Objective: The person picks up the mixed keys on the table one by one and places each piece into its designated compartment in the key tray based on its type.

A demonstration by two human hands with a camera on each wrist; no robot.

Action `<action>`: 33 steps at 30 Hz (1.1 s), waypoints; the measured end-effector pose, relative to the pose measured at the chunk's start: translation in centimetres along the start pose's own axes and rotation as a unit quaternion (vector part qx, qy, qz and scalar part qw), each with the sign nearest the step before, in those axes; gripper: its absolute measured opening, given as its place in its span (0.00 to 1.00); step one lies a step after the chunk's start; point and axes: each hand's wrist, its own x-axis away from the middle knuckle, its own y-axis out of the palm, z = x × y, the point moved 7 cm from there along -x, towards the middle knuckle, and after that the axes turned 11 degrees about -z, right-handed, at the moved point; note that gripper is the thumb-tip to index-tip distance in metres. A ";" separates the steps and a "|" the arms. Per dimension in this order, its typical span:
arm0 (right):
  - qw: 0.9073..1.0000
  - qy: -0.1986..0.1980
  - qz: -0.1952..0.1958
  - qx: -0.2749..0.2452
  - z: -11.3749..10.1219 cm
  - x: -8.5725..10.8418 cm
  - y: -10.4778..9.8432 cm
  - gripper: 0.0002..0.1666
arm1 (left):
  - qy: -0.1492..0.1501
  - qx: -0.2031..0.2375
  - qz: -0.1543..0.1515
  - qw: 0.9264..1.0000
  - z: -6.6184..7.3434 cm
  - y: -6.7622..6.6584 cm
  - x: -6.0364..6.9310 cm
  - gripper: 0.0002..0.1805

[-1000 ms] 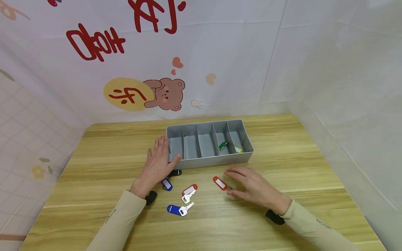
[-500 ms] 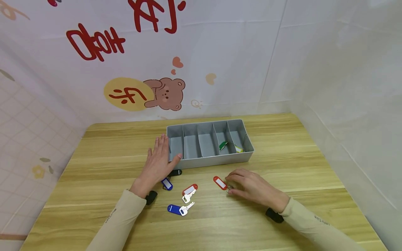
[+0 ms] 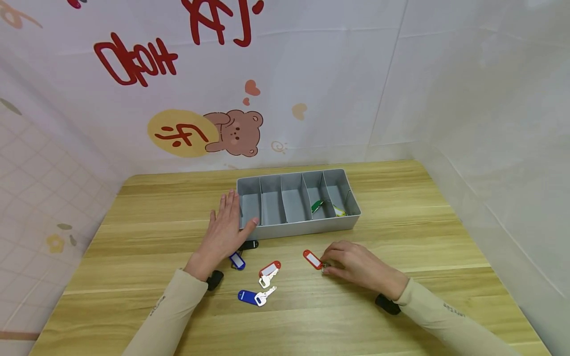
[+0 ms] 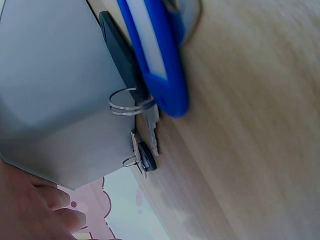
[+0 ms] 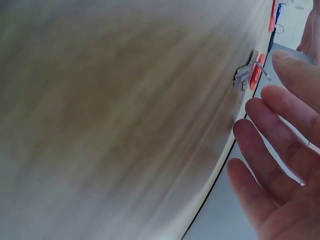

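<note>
Lower centre, the left wrist sees a black tag the spread left hand hides from the head camera; the right hand, fingers parted, is near a red tag.

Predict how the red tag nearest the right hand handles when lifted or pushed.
The red tag looks like rigid plastic, so probably stiff. Thin and flat, it would likely slide rather than roll. The metal pieces at its end may dangle.

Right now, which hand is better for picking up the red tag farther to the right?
Probably the right hand: it is close beside that red tag, and its fingers look relaxed. The left hand is farther away, at the left end of the gray box.
</note>
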 end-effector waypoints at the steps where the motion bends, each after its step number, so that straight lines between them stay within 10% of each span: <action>1: 1.000 -0.001 -0.001 -0.001 0.0 0.0 0.0 0.10 | -0.001 0.000 -0.001 1.000 0.0 0.0 0.0 0.54; 33: 0.997 -0.018 0.066 -0.041 -0.3 0.2 -1.1 0.03 | 0.005 -0.009 0.014 1.000 0.0 0.1 0.0 0.54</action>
